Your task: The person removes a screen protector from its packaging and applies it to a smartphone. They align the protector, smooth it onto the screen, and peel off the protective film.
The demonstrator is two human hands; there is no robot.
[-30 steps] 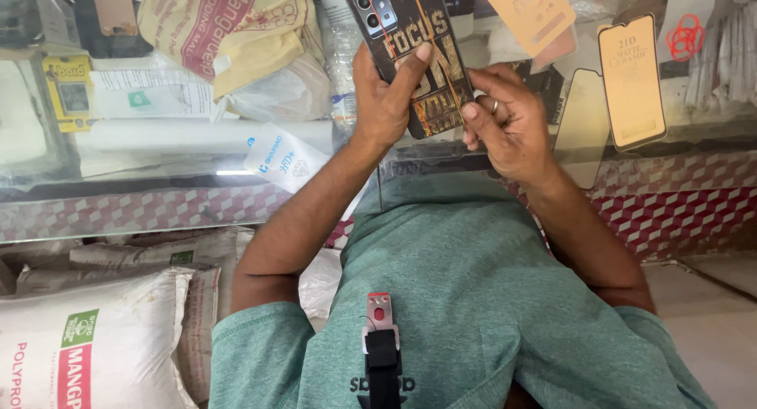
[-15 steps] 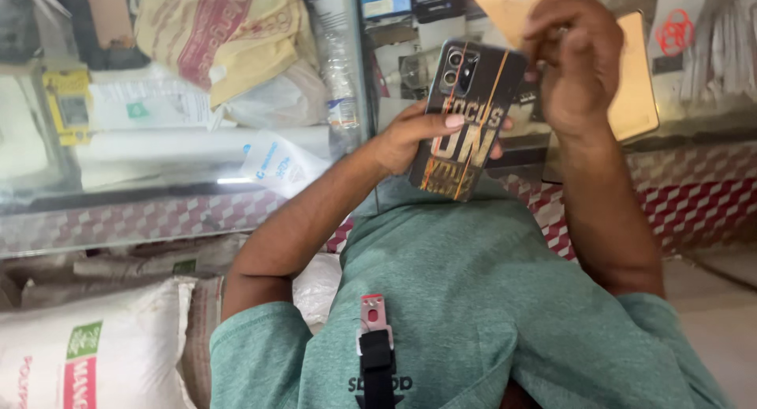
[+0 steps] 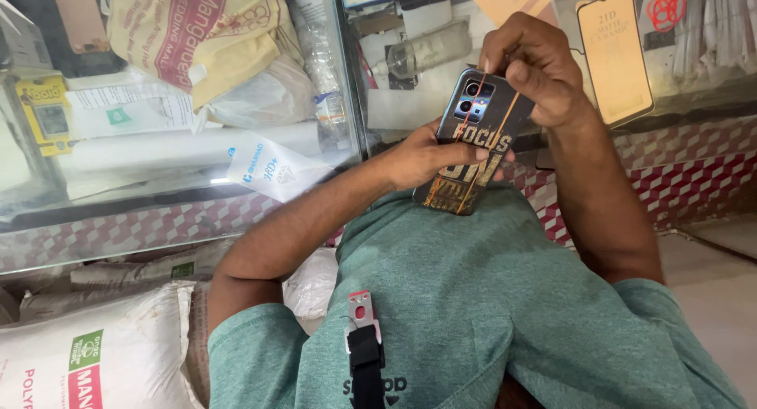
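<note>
1. Glass display case fills the background, stuffed with a yellow printed bag point(image 3: 197, 38), paper roll point(image 3: 158, 150) and a clear bottle point(image 3: 430, 50); white sacks point(image 3: 87, 350) lie at the lower left.
2. Phone point(image 3: 477, 153) in a dark printed case is held back-up over the green shirt point(image 3: 489, 298), camera end toward the case.
3. Left hand point(image 3: 426, 153) is clamped around the phone's lower half, fingers wrapped over its back.
4. Right hand point(image 3: 536, 70) has its fingers pinched together at the top edge by the camera cluster.
5. Case looks already on; seating the top corner seems left.
6. Screen side hidden; what the pinch grips is unclear.
</note>
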